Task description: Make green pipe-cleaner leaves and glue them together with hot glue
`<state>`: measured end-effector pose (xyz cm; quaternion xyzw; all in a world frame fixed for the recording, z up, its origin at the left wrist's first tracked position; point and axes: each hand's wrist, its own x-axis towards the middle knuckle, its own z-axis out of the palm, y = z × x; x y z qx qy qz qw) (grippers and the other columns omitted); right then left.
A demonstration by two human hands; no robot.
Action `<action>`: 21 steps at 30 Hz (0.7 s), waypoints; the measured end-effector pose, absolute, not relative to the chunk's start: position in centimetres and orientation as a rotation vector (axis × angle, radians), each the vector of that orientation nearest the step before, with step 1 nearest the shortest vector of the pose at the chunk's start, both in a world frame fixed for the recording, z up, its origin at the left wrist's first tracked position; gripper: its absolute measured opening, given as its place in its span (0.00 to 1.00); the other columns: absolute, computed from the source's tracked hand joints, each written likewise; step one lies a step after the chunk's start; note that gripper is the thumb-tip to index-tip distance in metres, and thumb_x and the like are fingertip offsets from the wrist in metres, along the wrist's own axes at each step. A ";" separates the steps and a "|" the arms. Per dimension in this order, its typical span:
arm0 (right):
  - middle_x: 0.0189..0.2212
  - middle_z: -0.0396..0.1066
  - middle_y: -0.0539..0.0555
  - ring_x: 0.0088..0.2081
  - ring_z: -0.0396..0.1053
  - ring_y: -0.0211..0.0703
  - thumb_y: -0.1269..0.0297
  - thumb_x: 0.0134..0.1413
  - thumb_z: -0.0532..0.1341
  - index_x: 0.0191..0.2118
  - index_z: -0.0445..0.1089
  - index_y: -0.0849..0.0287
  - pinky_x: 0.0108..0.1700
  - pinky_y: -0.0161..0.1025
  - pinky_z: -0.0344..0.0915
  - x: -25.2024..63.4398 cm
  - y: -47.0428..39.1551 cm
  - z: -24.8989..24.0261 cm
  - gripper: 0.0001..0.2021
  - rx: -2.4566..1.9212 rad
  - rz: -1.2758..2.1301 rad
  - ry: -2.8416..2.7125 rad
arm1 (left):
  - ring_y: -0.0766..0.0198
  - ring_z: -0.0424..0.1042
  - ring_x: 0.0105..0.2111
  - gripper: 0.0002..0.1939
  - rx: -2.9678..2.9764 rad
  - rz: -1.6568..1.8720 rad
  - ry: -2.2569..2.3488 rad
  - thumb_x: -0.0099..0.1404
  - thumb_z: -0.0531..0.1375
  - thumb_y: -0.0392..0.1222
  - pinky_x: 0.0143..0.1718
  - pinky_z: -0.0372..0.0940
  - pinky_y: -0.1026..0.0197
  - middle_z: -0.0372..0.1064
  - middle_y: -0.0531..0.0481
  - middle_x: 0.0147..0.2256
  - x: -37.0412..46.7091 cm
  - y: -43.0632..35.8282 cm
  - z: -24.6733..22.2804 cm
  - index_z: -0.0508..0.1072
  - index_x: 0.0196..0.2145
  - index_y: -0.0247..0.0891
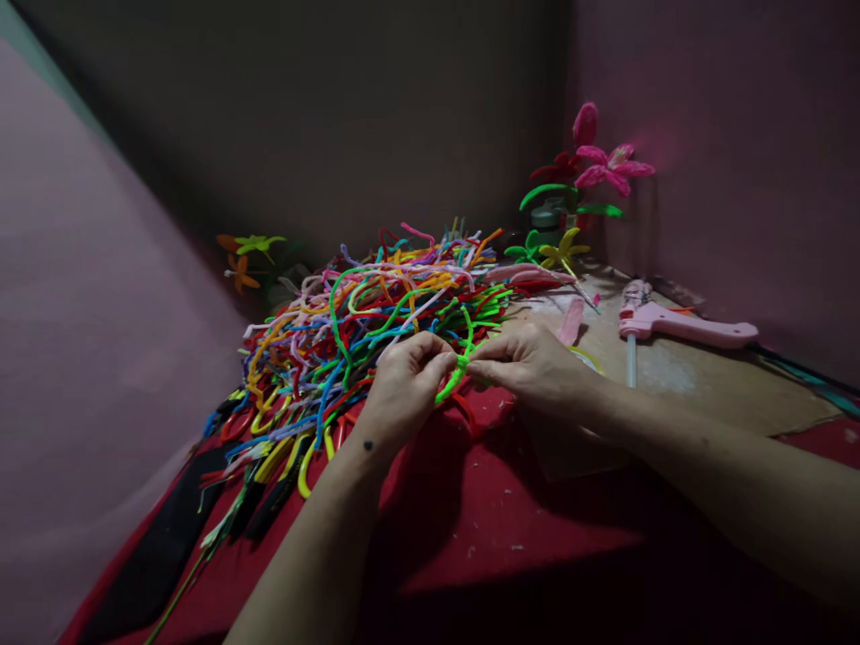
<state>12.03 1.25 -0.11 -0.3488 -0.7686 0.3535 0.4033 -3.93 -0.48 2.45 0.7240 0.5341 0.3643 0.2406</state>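
Between my two hands is a bright green pipe cleaner [446, 391], bent, with one end pointing up and another hanging down. My left hand [415, 367] pinches it from the left with thumb and forefinger. From the right, my right hand [520, 358] pinches the same green piece, its fingertips close to the left ones. Just behind my hands lies a large tangled heap of coloured pipe cleaners [376, 305]. The exact twist of the green piece is partly covered by my fingers.
A pink glue gun [699, 324] rests on a cardboard sheet [726, 390] at the right. Pink pipe-cleaner flowers [614, 168] stand at the back, near a yellow flower [564, 249]. Yellow-handled pliers [272, 461] lie left on the red cloth [511, 528]. Walls close in behind.
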 end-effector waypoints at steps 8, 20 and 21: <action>0.18 0.70 0.53 0.19 0.63 0.34 0.66 0.47 0.58 0.24 0.72 0.65 0.23 0.32 0.59 12.0 1.3 0.2 0.09 -0.938 1.193 -1.803 | 0.70 0.58 0.22 0.07 1.942 0.981 1.479 0.55 0.56 0.39 0.24 0.55 0.67 0.62 0.54 0.21 -3.7 -0.4 2.3 0.70 0.24 0.34; 0.16 0.64 0.49 0.19 0.58 0.31 0.63 0.42 0.61 0.24 0.71 0.65 0.23 0.32 0.54 11.6 1.3 -0.7 0.09 -0.877 1.407 -1.554 | 0.72 0.58 0.17 0.05 1.665 1.104 1.375 0.57 0.54 0.38 0.19 0.55 0.68 0.60 0.56 0.18 -2.4 -0.7 1.5 0.63 0.24 0.35; 0.16 0.64 0.48 0.19 0.57 0.31 0.64 0.41 0.61 0.23 0.70 0.65 0.23 0.32 0.54 11.6 1.2 -0.7 0.08 -0.865 1.446 -1.534 | 0.72 0.59 0.17 0.05 1.681 1.111 1.383 0.57 0.54 0.38 0.19 0.55 0.68 0.60 0.56 0.18 -2.3 -0.7 1.6 0.63 0.25 0.35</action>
